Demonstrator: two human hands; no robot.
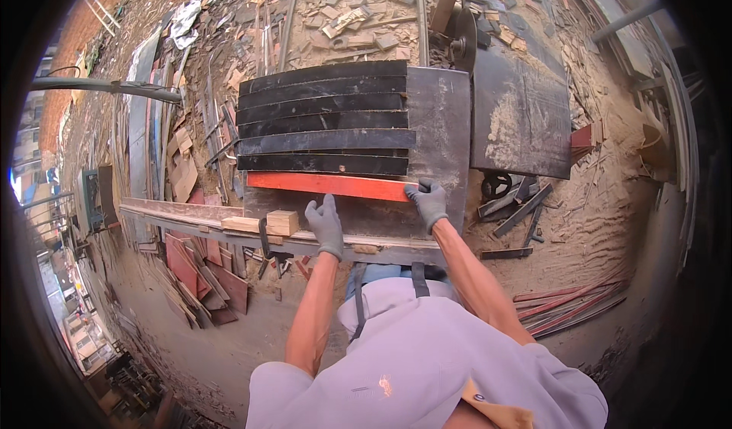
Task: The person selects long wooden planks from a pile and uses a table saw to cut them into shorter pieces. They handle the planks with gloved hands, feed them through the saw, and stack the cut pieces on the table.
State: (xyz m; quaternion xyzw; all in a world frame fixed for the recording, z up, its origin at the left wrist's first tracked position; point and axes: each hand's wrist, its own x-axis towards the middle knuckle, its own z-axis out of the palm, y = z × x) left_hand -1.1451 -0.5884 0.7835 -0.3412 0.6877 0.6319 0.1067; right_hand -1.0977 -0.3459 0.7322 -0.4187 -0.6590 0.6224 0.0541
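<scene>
A long, narrow wooden strip with an orange-red face (328,186) lies crosswise on the dark worktable (441,116). At its right end my right hand (428,203), in a grey glove, has its fingers closed on the strip. My left hand (326,225), also gloved in grey, is just in front of the strip's near edge, left of its right end, with thumb and forefinger apart and nothing in it. Whether its fingertip touches the strip I cannot tell. Beyond the strip, several black-faced boards (324,120) lie side by side in a row.
A large round blade (463,39) stands at the far right, beside a second dark tabletop (520,124). Along the near edge runs a wooden rail (183,209) with a wood block (282,222) on it. Offcuts and sawdust cover the ground; reddish panels (200,276) lean at left.
</scene>
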